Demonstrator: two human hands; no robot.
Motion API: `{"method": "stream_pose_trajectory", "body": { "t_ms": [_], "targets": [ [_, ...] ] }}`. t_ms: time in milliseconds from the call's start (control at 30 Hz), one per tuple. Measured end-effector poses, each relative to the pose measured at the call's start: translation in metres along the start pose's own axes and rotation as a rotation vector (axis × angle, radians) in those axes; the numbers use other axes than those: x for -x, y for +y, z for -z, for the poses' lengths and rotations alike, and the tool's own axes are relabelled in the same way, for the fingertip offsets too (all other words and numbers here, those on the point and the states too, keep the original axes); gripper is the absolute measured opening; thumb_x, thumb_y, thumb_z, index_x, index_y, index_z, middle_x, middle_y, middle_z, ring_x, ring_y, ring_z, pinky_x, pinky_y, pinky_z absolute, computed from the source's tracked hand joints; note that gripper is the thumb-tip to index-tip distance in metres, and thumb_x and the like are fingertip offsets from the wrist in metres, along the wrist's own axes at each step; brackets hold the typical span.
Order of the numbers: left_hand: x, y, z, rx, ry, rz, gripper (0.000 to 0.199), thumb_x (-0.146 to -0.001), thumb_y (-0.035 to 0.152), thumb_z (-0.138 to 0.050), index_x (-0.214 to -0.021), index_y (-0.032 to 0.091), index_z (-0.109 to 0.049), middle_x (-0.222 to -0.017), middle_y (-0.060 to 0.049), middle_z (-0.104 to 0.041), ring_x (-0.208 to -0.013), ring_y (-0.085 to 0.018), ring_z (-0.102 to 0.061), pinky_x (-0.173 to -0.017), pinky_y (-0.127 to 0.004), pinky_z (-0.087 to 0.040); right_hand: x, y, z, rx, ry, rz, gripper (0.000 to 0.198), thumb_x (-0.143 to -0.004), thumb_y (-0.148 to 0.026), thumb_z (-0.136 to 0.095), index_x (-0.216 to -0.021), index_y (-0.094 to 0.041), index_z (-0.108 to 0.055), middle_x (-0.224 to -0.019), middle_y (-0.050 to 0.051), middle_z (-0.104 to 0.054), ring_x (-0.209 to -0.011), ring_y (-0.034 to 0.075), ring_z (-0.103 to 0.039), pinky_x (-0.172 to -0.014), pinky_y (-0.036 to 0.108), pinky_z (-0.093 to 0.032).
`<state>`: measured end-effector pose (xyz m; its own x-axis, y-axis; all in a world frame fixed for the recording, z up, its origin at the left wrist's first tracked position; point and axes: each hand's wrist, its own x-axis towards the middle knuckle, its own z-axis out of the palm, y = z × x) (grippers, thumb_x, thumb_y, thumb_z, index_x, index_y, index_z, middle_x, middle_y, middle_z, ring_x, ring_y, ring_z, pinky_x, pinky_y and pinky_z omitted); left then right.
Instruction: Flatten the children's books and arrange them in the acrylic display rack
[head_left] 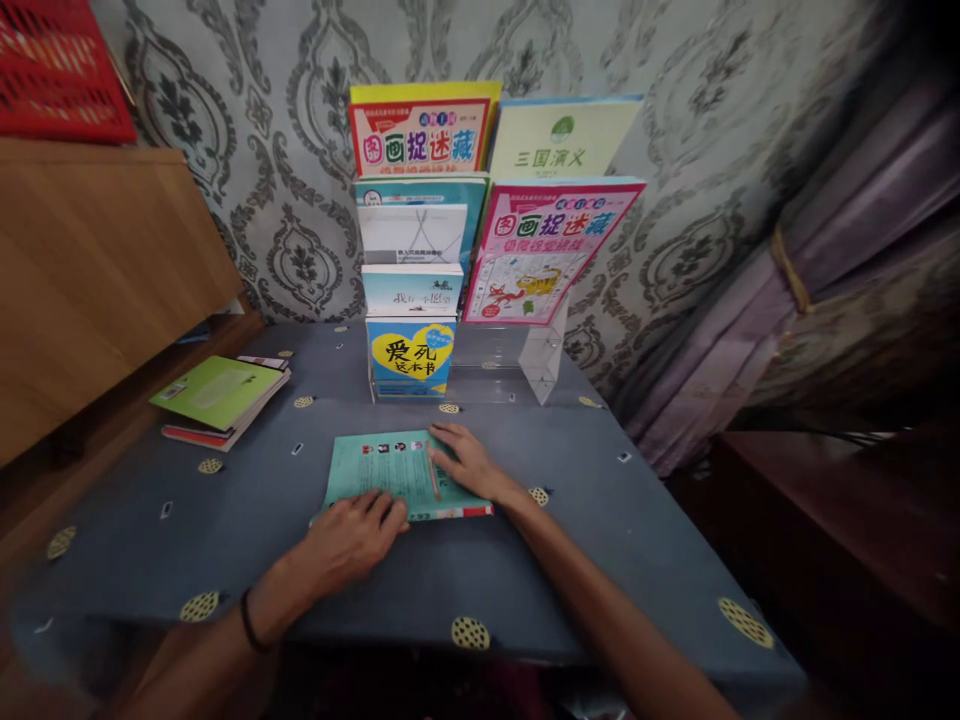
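A teal book (390, 470) lies flat on the table with its spine towards me. Small pictures and lines of print cover its upper face. My left hand (356, 530) is at the near left part of this book, fingers bent over the cover and thumb by the spine. Over the right side lies my right hand (466, 465), its fingers stretched out on the cover and slightly apart. Beyond the book stands a clear display rack (544, 355) with several books in tiers. A blue book with a yellow heart (411, 355) occupies its lowest front tier.
A dark blue patterned cloth covers the table (570, 590). To the left lies a stack of books with a green one (221, 390) on top. Beside the table are a wooden cabinet (97, 270) bearing a red basket (60, 75) and, at right, a purple curtain (720, 330).
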<state>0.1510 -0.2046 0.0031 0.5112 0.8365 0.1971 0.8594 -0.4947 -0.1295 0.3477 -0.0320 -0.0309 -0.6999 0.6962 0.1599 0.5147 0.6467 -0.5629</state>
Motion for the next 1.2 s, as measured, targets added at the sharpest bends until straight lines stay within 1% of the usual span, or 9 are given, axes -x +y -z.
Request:
{"method": "stream_pose_trajectory", "body": {
  "t_ms": [133, 300, 533, 667, 800, 933, 1033, 1100, 1200],
  "targets": [
    [-0.005, 0.001, 0.022, 0.208, -0.054, 0.163, 0.030, -0.108, 0.027, -0.030, -0.099, 0.019, -0.057, -0.082, -0.005, -0.068, -0.070, -0.018, -0.067, -0.061, -0.027, -0.049, 0.003, 0.008, 0.012, -0.386, 0.020, -0.062, 0.067, -0.096, -0.070, -0.036, -0.109, -0.019, -0.078, -0.123, 0.011, -0.074, -0.119, 0.030, -0.065, -0.106, 0.049, -0.047],
    [-0.007, -0.010, 0.050, 0.532, 0.062, 0.434, 0.030, -0.105, 0.029, -0.027, -0.093, 0.021, -0.053, -0.065, 0.003, -0.054, -0.055, -0.013, -0.050, -0.053, -0.026, -0.033, 0.007, 0.009, 0.013, -0.802, 0.125, -0.261, 0.077, -0.082, -0.086, -0.044, -0.079, -0.017, -0.077, -0.077, 0.009, -0.076, -0.082, 0.029, -0.072, -0.083, 0.043, -0.056],
    [-0.010, -0.028, 0.084, 0.788, 0.443, 0.605, 0.036, -0.100, 0.044, -0.035, -0.072, 0.022, -0.042, -0.063, 0.006, -0.042, -0.060, -0.012, -0.041, -0.059, -0.026, -0.032, 0.008, -0.015, 0.013, -1.239, 0.241, -0.178, 0.060, -0.066, -0.069, -0.080, -0.106, -0.024, -0.071, -0.109, 0.010, -0.077, -0.090, 0.027, -0.073, -0.076, 0.041, -0.059],
    [-0.010, -0.019, 0.072, 1.163, 0.596, 0.738, 0.045, -0.095, 0.058, -0.047, -0.070, 0.021, -0.044, -0.064, 0.005, -0.045, -0.062, -0.011, -0.045, -0.057, -0.023, -0.038, 0.020, -0.031, 0.017, -1.245, 0.070, -0.214, 0.062, -0.066, -0.067, -0.082, -0.107, -0.022, -0.071, -0.103, 0.013, -0.078, -0.093, 0.032, -0.073, -0.079, 0.046, -0.059],
    [-0.012, -0.001, 0.037, 1.630, 0.679, 0.908, 0.053, -0.079, 0.071, -0.064, -0.079, 0.019, -0.056, -0.069, 0.003, -0.060, -0.063, -0.012, -0.057, -0.060, -0.023, -0.049, 0.030, -0.032, 0.030, -1.193, 0.103, -0.260, 0.055, -0.066, -0.063, -0.083, -0.102, -0.022, -0.071, -0.092, 0.009, -0.077, -0.079, 0.027, -0.072, -0.067, 0.038, -0.058],
    [-0.010, 0.008, 0.001, 1.776, 0.587, 1.069, 0.060, -0.066, 0.076, -0.071, -0.078, 0.019, -0.058, -0.066, 0.001, -0.064, -0.058, -0.014, -0.062, -0.058, -0.025, -0.051, 0.032, -0.020, 0.037, -1.067, 0.165, -0.311, 0.046, -0.067, -0.062, -0.082, -0.070, -0.020, -0.063, -0.059, 0.000, -0.062, -0.050, 0.013, -0.053, -0.046, 0.025, -0.040],
    [-0.003, 0.001, -0.010, 1.645, 0.238, 1.072, 0.053, -0.076, 0.072, -0.061, -0.077, 0.019, -0.056, -0.062, -0.001, -0.063, -0.053, -0.017, -0.062, -0.050, -0.026, -0.047, 0.030, -0.009, 0.033, -0.897, 0.121, -0.353, 0.055, -0.064, -0.069, -0.079, -0.059, -0.020, -0.054, -0.049, -0.006, -0.045, -0.044, 0.008, -0.036, -0.042, 0.023, -0.026],
    [0.003, -0.007, -0.008, 1.319, -0.009, 1.010, 0.042, -0.090, 0.060, -0.050, -0.079, 0.020, -0.056, -0.059, -0.001, -0.062, -0.049, -0.019, -0.062, -0.049, -0.028, -0.046, 0.027, -0.002, 0.029, -0.731, 0.067, -0.340, 0.058, -0.064, -0.074, -0.072, -0.054, -0.021, -0.050, -0.047, -0.007, -0.040, -0.045, 0.009, -0.032, -0.043, 0.023, -0.024],
    [0.007, -0.017, 0.002, 0.648, -0.119, 0.884, 0.030, -0.100, 0.036, -0.039, -0.084, 0.019, -0.059, -0.069, -0.007, -0.067, -0.063, -0.024, -0.068, -0.063, -0.034, -0.050, 0.025, 0.005, 0.025, -0.468, 0.037, -0.268, 0.055, -0.072, -0.072, -0.061, -0.052, -0.022, -0.049, -0.049, -0.005, -0.042, -0.049, 0.011, -0.036, -0.047, 0.025, -0.027]
  ]
}}
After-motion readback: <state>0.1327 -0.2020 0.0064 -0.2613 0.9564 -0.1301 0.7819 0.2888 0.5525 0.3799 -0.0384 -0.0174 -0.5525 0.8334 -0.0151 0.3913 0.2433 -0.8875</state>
